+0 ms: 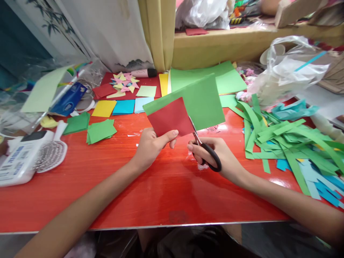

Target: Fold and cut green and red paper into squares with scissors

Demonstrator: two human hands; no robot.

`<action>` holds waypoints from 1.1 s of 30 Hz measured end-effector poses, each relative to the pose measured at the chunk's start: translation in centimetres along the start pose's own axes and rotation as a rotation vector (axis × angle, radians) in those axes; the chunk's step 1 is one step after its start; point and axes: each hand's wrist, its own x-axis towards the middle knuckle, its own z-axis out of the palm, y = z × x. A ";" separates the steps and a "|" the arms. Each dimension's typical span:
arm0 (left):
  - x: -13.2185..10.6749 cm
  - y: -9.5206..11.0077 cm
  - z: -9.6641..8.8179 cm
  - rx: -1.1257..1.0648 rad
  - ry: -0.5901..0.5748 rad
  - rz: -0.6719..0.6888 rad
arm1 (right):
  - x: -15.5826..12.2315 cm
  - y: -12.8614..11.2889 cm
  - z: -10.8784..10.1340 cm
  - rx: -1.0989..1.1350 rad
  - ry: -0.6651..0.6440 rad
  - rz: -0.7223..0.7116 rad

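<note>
My left hand (154, 145) pinches a red paper square (170, 118) laid against a larger sheet of green paper (202, 100), its thumb on the red face. Both papers are held up above the table, tilted. In my right hand (215, 154) are scissors (211, 156) with black handles, fingers through the loops. The blades meet the green sheet right along the right edge of the red square. How far apart the blades stand is hard to see, as the paper covers part of them.
Green paper strips (285, 136) and blue strips heap at the right on the red table (115, 200). Small green squares (100, 130), yellow and blue squares, and paper stars (125, 83) lie back left. A hairbrush (51, 156) rests at the left; a plastic bag (287, 79) stands back right.
</note>
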 end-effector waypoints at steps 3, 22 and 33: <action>0.0 0.0 0.1 -0.018 -0.025 0.015 | 0.1 -0.2 0.0 0.052 -0.023 0.042; -0.2 0.0 0.3 0.011 -0.050 -0.022 | 0.1 -0.2 -0.2 0.067 -0.020 0.063; -0.3 0.2 0.2 0.021 -0.073 -0.034 | 0.1 -0.2 -0.1 -0.009 0.002 -0.007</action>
